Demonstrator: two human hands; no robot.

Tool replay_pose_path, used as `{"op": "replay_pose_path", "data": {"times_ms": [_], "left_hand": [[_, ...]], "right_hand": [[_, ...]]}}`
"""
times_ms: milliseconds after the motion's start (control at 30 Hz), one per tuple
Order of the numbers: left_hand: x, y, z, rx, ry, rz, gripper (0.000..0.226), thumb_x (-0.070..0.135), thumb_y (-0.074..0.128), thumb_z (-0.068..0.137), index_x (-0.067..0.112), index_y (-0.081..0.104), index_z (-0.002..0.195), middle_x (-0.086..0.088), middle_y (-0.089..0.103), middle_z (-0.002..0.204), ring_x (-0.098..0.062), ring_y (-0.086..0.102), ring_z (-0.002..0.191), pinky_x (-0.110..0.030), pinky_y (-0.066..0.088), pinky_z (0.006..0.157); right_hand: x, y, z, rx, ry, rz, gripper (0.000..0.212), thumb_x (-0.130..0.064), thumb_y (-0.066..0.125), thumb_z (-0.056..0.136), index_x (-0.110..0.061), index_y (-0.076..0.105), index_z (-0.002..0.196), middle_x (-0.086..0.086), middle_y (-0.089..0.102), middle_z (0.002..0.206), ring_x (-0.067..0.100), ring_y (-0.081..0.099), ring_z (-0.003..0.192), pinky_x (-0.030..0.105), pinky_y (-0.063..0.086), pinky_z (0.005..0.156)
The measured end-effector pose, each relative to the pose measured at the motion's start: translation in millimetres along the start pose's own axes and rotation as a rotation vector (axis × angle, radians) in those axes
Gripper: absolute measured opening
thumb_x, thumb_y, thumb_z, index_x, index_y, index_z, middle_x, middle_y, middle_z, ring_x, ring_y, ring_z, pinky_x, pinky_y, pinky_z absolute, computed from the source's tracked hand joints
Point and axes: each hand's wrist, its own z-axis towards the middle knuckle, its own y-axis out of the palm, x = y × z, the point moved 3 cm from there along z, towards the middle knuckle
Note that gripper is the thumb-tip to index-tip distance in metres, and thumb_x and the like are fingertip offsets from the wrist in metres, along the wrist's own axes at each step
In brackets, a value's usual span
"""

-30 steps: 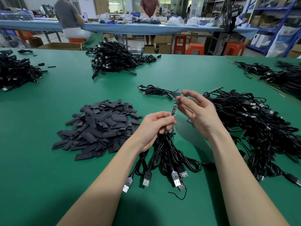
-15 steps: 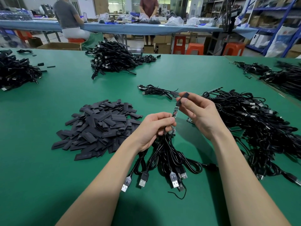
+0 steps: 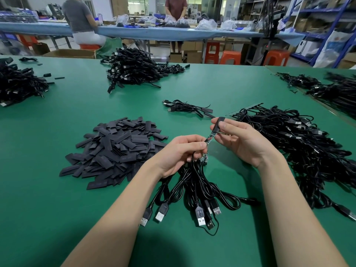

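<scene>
My left hand grips a bundle of black USB cables whose plugs hang down onto the green table. One narrow circuit board sticks up from that fist toward the right. My right hand pinches a black sleeve that sits over the board's upper end. A second small board shows just below my left fingers.
A heap of flat black sleeves lies to the left. A big tangle of black cables lies to the right, a small cable bunch ahead, more piles farther back. Two people are at a far blue bench.
The black sleeve in my right hand has slid down over the top of the circuit board. My left hand keeps its grip on the cable bundle.
</scene>
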Motion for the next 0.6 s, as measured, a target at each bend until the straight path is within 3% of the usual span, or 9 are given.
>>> {"op": "replay_pose_path", "data": {"times_ms": [600], "left_hand": [[0.1, -0.1, -1.7, -0.019, 0.008, -0.018, 0.016, 0.02, 0.061, 0.086, 0.011, 0.059, 0.1, 0.003, 0.06, 0.08, -0.004, 0.045, 0.061, -0.018, 0.027, 0.054]], "right_hand": [[-2.1, -3.0, -6.7, -0.101, -0.075, -0.036, 0.02, -0.009, 0.068, 0.082, -0.017, 0.082, 0.094, 0.007, 0.077, 0.1, 0.012, 0.073, 0.088, 0.023, 0.057, 0.081]]}}
